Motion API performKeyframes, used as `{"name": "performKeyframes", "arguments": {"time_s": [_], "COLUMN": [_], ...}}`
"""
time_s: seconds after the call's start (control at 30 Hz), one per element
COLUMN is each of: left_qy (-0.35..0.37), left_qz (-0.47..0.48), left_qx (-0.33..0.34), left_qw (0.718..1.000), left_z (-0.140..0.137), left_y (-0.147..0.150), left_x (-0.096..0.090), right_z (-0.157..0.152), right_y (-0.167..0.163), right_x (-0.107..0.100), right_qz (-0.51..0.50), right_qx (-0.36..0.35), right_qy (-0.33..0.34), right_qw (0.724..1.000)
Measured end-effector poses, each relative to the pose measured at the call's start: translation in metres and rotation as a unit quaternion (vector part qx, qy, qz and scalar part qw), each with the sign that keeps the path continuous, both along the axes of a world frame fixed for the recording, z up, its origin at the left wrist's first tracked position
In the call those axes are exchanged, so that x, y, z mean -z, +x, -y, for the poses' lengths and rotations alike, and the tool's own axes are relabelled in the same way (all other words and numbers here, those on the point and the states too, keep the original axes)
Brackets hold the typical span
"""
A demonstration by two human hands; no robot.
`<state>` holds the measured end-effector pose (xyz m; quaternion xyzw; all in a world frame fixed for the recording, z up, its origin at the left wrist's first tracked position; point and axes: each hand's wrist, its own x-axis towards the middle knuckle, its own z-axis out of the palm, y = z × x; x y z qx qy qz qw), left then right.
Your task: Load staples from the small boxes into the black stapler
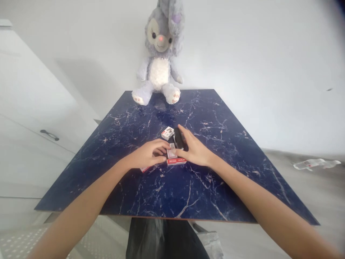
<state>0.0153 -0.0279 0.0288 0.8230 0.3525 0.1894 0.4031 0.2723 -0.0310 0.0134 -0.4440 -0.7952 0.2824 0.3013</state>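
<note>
My right hand [195, 149] bends around a black stapler [178, 138], its fingers along the far right side. The right thumb rests on a small white box with a pinkish label [171, 152]. Directly below that box lies a flat red-and-white box [176, 161] with lettering on its side. My left hand [151, 153] is beside these boxes at the left, fingers half bent and thumb apart, fingertips by the labelled box. Another red-edged box [144, 169] shows partly from under the left hand. Behind the stapler sits a white box with black print [167, 133].
The dark blue marbled table [215, 194] stands against a white wall. A grey plush rabbit [159, 68] sits at its far edge. To the left is a white cabinet with a dark handle [49, 135]. A clear plastic item [315, 164] lies on the floor at right.
</note>
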Motion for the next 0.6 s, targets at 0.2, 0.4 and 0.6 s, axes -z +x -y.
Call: {"name": "performKeyframes", "arguments": {"time_s": [0.2,0.4,0.6], "left_qy": [0.053,0.025,0.072], "left_qz": [-0.171,-0.188,-0.167], "left_qx": [0.011,0.014,0.007], "left_qw": [0.984,0.982,0.983], "left_z": [-0.002,-0.002,-0.004], "left_y": [-0.052,-0.044,-0.014], "left_x": [-0.037,-0.036,-0.036], "right_z": [-0.005,-0.014,-0.019], "right_y": [0.008,0.015,0.019], "right_x": [-0.001,0.011,0.017], "right_qz": [-0.060,-0.059,-0.067], "right_qx": [0.118,0.149,0.146], "right_qy": [0.098,0.118,0.078], "right_qw": [0.986,0.980,0.984]}}
